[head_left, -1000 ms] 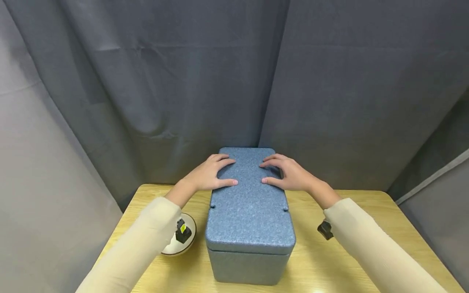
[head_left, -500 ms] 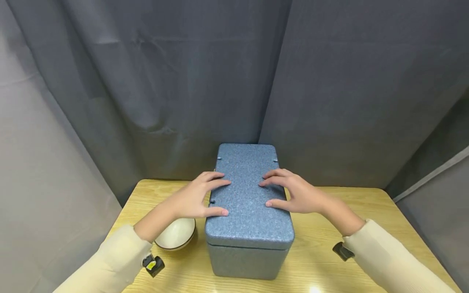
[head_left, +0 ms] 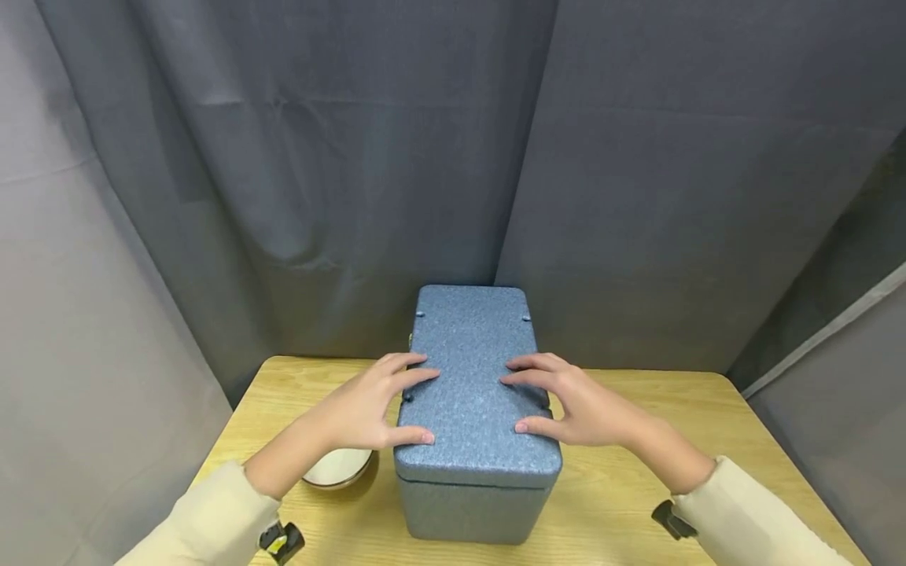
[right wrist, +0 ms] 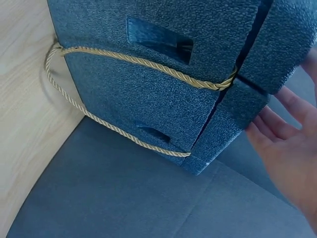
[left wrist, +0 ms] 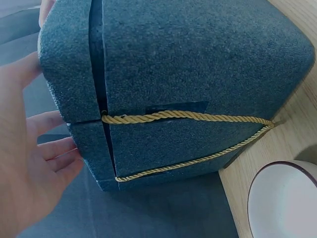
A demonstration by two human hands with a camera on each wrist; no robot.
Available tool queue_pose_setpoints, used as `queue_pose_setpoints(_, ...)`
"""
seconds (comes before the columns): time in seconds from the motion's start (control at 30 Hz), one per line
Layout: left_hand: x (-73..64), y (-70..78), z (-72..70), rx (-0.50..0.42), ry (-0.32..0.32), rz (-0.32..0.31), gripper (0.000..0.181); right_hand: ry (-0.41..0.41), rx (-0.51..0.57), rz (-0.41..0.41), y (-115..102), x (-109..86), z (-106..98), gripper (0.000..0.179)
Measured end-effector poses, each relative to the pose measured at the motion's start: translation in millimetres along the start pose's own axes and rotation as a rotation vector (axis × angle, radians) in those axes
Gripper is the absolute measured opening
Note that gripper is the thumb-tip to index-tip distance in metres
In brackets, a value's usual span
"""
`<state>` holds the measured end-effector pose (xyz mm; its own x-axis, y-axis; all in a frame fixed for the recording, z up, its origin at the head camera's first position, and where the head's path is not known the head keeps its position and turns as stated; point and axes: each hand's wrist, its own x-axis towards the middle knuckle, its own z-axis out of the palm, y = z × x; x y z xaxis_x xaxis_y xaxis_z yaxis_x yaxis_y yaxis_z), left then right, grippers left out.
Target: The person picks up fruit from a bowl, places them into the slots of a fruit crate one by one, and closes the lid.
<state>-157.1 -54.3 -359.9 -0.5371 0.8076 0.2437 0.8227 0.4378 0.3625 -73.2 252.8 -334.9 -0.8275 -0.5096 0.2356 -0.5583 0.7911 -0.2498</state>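
Observation:
A blue-grey speckled foam box (head_left: 474,499) with a lid (head_left: 470,346) stands on the table. My left hand (head_left: 371,405) rests on the lid's left edge, fingertips and thumb spread on its top. Opposite it, my right hand (head_left: 583,401) touches the right edge in the same way. A gold twisted rope (left wrist: 188,116) runs down the box's left side, both its ends meeting the seam under the lid. On the right side another gold rope (right wrist: 143,62) hangs in a loop past a recessed slot (right wrist: 158,39). A narrow gap shows along the seam.
A white bowl with a dark rim (head_left: 338,469) stands left of the box, partly hidden by my left forearm. Grey curtains (head_left: 389,157) hang close behind the wooden table (head_left: 637,487) and along both its sides.
Both hands have slid toward me along the lid, from its far part to its nearer part, uncovering the far notches. The box and bowl have kept their places.

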Motion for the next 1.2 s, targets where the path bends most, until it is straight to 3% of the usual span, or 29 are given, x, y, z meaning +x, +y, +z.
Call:
queue_pose_setpoints(0.4,3.6,-5.8,4.8,-0.010,0.007,0.009,0.077,0.012,0.025,0.006,6.4,0.3,2.8,0.049)
queue_pose_setpoints(0.8,10.1,-12.4,8.5,0.016,0.013,0.023,0.077,0.004,-0.021,-0.022,10.9,7.9,-1.2,0.052)
queue_pose_setpoints(0.93,13.2,-18.4,7.7,0.024,0.006,0.003,0.076,-0.014,-0.014,-0.008,16.1,12.3,0.5,0.051)
queue_pose_setpoints(1.03,11.4,-21.9,9.1,0.009,-0.001,-0.021,0.073,-0.037,0.006,0.052,17.9,9.5,3.7,0.052)
queue_pose_setpoints(1.2,-9.2,-33.2,16.3,-0.010,0.106,-0.121,0.063,0.068,0.038,0.154,20.8,-12.4,8.9,0.048)
